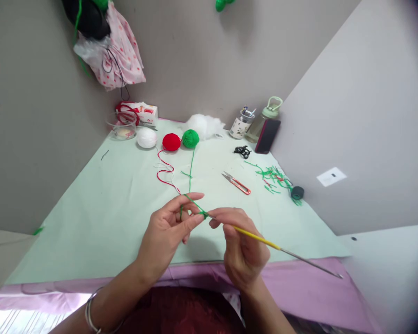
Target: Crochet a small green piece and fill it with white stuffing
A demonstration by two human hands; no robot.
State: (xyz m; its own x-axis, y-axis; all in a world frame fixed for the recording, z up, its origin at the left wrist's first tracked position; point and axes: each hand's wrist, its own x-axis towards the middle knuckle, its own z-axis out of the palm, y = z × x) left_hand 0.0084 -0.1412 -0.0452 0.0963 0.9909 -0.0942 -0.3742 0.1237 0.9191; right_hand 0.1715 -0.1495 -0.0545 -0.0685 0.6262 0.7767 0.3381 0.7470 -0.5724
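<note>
My left hand (167, 225) pinches a small piece of green crochet work (202, 214) between thumb and fingers. Green yarn (191, 171) passes over its raised index finger and runs back to the green yarn ball (190, 138). A crochet hook (257, 237) with a yellow grip and metal ends lies in my right hand (242, 243), which is closed around it. The hook's working tip meets the green piece at my left fingertips, so its end is hidden there. Beside the green ball sit a red yarn ball (171, 142) and a white yarn ball (146, 138).
Red-handled thread snips (236, 183) lie right of centre. Green yarn scraps (272, 177), a dark roll (297, 193), a black hair clip (243, 151) and a phone (268, 136) are to the right. White stuffing (204, 126), a pen cup (241, 124) and a bottle (264, 121) stand along the back wall.
</note>
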